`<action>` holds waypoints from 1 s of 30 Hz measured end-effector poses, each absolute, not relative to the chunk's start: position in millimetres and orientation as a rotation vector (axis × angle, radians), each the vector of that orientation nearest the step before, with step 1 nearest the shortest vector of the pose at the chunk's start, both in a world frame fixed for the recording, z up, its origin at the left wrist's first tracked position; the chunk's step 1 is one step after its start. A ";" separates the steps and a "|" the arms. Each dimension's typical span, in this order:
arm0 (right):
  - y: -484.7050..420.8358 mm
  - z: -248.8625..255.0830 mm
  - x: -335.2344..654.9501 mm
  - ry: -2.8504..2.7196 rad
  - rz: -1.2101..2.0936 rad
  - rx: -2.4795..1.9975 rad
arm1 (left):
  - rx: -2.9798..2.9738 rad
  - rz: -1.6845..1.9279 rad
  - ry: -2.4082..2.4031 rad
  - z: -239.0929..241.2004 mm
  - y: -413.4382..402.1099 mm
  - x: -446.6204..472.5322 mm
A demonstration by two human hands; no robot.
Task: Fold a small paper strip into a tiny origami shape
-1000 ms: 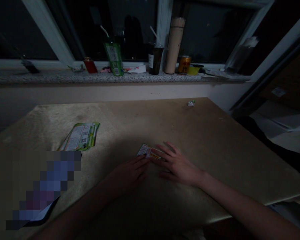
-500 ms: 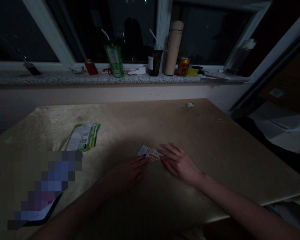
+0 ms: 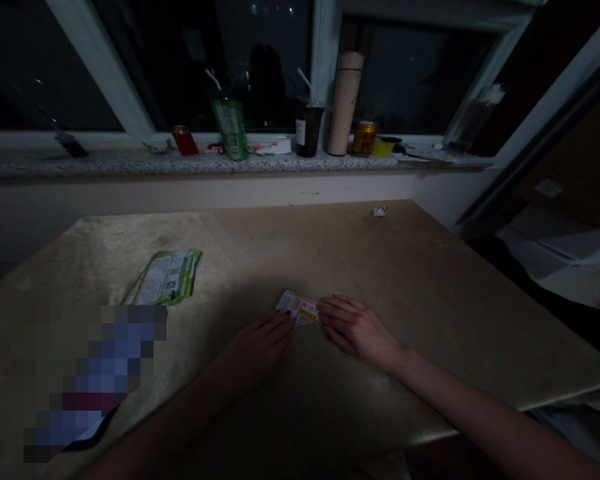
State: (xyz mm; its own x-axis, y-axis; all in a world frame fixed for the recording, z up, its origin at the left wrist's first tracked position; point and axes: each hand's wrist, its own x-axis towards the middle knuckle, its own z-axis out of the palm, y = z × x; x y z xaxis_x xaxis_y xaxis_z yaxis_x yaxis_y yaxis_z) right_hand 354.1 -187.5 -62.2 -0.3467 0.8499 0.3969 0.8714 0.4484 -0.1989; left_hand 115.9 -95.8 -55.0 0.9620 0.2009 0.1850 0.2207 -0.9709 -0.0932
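A small printed paper [image 3: 296,307] with red and yellow marks lies on the tan table [image 3: 430,280] in dim light. My left hand [image 3: 261,347] rests flat on the table, fingers stretched out, fingertips touching the paper's near left edge. My right hand [image 3: 356,328] lies flat to the right, fingers extended and together, tips touching the paper's right edge. Neither hand grips anything.
A stack of green-and-white leaflets [image 3: 166,275] lies at the left of the table. A small wrapper [image 3: 379,211] sits at the far edge. The window sill [image 3: 105,162] holds a green cup [image 3: 230,125], a dark cup [image 3: 309,130], a tall beige flask [image 3: 343,103] and cans [image 3: 363,138].
My right hand has slid off the paper to its right side, uncovering more of it. My left hand has stayed in place at the paper's left edge.
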 end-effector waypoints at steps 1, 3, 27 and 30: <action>-186.6 -61.8 354.6 -2.252 -0.042 -1.439 | -3.022 -0.285 -0.324 -54.4 -95.4 115.0; -184.2 -60.2 355.5 -2.221 0.013 -1.417 | -3.076 -0.324 -0.340 -52.1 -94.4 114.4; -164.6 -29.4 333.7 -1.428 1.112 -1.250 | -3.565 -1.179 -1.716 -32.5 -99.2 133.9; -155.9 -30.9 332.7 -1.324 1.321 -1.230 | -3.557 -1.148 -1.920 -32.5 -96.9 135.4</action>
State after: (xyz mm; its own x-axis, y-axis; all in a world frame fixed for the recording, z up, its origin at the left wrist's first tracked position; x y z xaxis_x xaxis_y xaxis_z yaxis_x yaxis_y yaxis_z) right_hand 332.7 -155.9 -30.9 -0.1304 0.9896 -0.0606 0.0624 -0.0528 -0.9967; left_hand 135.4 -96.9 -32.5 0.5780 0.8143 -0.0544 0.3375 -0.1778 0.9244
